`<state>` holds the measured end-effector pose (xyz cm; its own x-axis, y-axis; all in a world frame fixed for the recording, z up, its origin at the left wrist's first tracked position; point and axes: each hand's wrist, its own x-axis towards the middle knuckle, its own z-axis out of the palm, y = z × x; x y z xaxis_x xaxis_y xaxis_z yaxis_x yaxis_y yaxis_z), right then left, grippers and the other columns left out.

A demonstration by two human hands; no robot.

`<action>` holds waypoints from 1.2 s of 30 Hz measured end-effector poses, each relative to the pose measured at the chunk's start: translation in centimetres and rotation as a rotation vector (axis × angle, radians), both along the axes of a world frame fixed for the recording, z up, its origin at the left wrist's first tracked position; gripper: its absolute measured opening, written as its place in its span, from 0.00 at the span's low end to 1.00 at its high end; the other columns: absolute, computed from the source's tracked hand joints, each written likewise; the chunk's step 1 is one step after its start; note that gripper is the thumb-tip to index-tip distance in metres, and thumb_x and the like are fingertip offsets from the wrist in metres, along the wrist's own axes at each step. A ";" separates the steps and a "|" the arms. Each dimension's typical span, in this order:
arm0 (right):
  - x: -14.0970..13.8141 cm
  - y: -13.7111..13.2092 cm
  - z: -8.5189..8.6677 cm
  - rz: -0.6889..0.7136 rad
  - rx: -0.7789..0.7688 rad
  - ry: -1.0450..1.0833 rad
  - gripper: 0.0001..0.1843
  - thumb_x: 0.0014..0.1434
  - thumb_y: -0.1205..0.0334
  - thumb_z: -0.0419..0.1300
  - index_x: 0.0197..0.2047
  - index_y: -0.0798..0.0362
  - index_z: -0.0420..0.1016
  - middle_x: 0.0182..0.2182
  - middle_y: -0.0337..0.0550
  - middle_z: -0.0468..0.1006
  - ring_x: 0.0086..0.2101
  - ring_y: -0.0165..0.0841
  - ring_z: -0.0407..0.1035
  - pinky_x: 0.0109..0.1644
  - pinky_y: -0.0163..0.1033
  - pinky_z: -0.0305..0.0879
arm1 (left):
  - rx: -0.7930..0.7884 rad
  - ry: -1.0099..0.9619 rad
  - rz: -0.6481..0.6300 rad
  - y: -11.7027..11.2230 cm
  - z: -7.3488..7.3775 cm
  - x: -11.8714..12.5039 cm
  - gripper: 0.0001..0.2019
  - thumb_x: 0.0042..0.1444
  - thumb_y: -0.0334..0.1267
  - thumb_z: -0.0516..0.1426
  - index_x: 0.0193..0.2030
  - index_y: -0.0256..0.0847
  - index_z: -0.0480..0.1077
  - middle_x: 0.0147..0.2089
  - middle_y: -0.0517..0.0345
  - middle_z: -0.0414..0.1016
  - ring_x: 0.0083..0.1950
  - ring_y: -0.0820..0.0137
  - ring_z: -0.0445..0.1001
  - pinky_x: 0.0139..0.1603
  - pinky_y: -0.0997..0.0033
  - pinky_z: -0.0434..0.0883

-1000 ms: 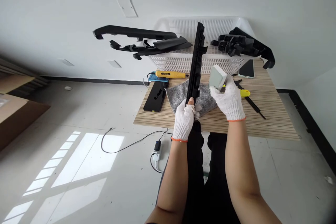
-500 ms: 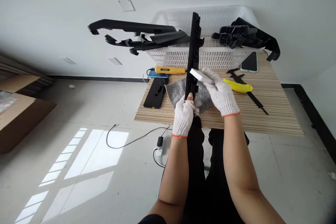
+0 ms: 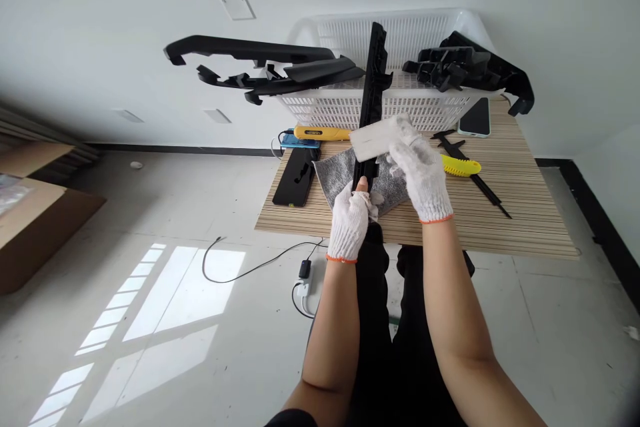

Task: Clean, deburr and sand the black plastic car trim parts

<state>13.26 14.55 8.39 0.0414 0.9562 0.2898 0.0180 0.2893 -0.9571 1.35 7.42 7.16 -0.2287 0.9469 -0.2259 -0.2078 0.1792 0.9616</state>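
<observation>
Head view — left hand (image 3: 349, 222) grips black strip (image 3: 373, 90), likely steadying it — right hand (image 3: 421, 168) clasps pale block (image 3: 374, 139) just beyond the left.

Black strip (image 3: 371, 97), off-white block (image 3: 370, 139), mottled-grey cloth (image 3: 334, 174)

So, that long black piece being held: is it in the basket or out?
Out. The left grip holds the black piece near its lower end, and its length passes in front of the white basket.
</observation>
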 end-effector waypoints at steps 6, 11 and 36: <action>-1.1 0.3 -0.1 -0.275 0.052 -0.037 0.23 0.69 0.55 0.51 0.64 0.42 0.74 0.58 0.45 0.76 0.48 0.34 0.78 0.46 0.40 0.81 | -0.001 0.032 0.000 0.0 0.2 0.0 0.18 0.63 0.54 0.59 0.34 0.41 0.65 0.25 0.58 0.75 0.20 0.77 0.65 0.19 0.78 0.62; -0.5 0.6 0.0 -0.219 0.012 0.074 0.14 0.63 0.60 0.59 0.51 0.47 0.77 0.44 0.42 0.81 0.36 0.32 0.78 0.43 0.42 0.82 | -0.026 0.037 0.007 0.1 0.4 0.0 0.17 0.66 0.52 0.56 0.34 0.41 0.65 0.25 0.59 0.74 0.19 0.78 0.64 0.19 0.78 0.62; 0.1 0.9 0.4 -0.217 -0.075 0.266 0.07 0.63 0.58 0.63 0.44 0.47 0.79 0.37 0.40 0.82 0.37 0.33 0.79 0.45 0.44 0.83 | -0.013 0.022 -0.004 -0.1 0.3 0.1 0.17 0.64 0.53 0.58 0.36 0.41 0.68 0.25 0.59 0.74 0.20 0.77 0.65 0.19 0.77 0.61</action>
